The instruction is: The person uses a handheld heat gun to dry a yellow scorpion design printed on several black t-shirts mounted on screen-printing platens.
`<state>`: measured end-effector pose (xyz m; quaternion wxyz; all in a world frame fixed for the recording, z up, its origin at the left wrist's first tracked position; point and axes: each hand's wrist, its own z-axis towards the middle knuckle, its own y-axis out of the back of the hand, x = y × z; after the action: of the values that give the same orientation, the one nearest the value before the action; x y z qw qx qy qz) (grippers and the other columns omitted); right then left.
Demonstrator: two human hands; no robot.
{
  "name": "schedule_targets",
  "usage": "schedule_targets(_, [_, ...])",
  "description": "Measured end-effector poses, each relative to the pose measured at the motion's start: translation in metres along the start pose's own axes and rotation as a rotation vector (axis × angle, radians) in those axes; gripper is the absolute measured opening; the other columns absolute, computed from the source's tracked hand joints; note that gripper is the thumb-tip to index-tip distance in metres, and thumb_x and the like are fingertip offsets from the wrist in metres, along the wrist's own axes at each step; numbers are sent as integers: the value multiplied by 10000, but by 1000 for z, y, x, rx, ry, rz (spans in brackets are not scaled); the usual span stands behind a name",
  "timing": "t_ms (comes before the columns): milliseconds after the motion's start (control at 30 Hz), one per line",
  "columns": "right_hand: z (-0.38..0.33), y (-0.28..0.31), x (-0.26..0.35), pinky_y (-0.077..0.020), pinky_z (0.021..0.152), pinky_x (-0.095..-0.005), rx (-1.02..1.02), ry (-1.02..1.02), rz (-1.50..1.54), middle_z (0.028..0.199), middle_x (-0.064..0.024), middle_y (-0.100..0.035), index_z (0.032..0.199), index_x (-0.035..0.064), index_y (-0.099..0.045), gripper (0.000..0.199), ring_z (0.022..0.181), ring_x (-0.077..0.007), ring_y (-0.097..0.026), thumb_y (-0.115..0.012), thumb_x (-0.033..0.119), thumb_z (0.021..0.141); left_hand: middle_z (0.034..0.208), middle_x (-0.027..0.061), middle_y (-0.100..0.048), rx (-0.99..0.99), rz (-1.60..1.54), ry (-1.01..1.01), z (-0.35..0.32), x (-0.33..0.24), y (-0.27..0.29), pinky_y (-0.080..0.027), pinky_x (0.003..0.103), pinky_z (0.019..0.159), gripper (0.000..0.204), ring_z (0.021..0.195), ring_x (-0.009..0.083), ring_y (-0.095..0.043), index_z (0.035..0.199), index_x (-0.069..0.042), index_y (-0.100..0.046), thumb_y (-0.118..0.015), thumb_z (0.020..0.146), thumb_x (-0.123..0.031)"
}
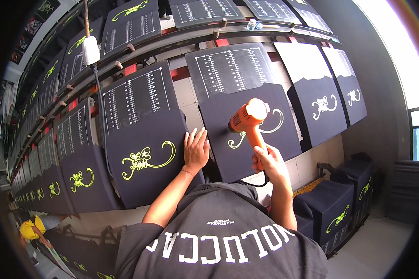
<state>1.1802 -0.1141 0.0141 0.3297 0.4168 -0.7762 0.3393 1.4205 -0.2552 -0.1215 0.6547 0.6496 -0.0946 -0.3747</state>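
My right hand (266, 160) grips the handle of an orange heat gun (246, 120), whose nozzle points at the yellow-green scorpion-like print on a dark fabric panel (253, 139). This panel lies on a tilted black pallet (228, 69) marked with white ruled scales. My left hand (196, 149) rests flat, fingers together, on the right edge of the neighbouring dark panel (144, 158), which bears the same print. The heat gun's black cord (260, 183) hangs below my right hand.
A long curved row of similar pallets with printed dark panels runs left and right. A white plug on a black cable (91, 50) hangs at the upper left. Stacks of printed dark fabric (333, 209) stand at the lower right. A person in yellow (30, 229) works at the lower left.
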Motion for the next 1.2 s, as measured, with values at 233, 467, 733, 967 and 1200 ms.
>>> schedule_targets(233, [-7,-4,1,-486,527,-240,14,15,-41,737,-3,-563,959,47,-571,281,596,-84,-579,-656,314,979,1414,126,-565,-9,-41,0,1,0,3,-238,531,1188,431,1360,357,-445,1329,-13,-590,-471,1001,-267])
schedule_targets(467, [-9,-7,1,-481,524,-244,6,32,-84,743,-12,-572,985,34,-574,288,600,-89,-578,-640,314,987,1417,133,-564,-19,-49,-1,1,2,3,-235,527,1191,456,1364,361,-443,1338,-8,-584,-447,1013,-296])
schedule_targets(733, [-6,-9,1,-482,530,-247,-5,39,-95,738,-16,-576,983,32,-580,303,591,-91,-577,-644,328,985,1417,140,-564,-25,-71,-3,1,3,4,-240,525,1190,499,1365,368,-443,1344,-1,-580,-413,1030,-351])
schedule_targets(967, [-5,6,3,-490,523,-229,-114,40,-112,739,-4,-568,953,43,-570,290,596,-86,-591,-650,320,982,1413,149,-566,-27,-70,6,-1,4,2,-237,517,1190,541,1367,363,-444,1352,5,-576,-381,1039,-391])
schedule_targets(1200, [-2,9,5,-466,514,-244,-158,84,-38,690,5,-522,935,50,-554,265,558,-77,-527,-638,295,993,1410,148,-569,-18,-71,8,0,4,1,-223,512,1196,541,1372,356,-442,1357,-2,-575,-384,1038,-395])
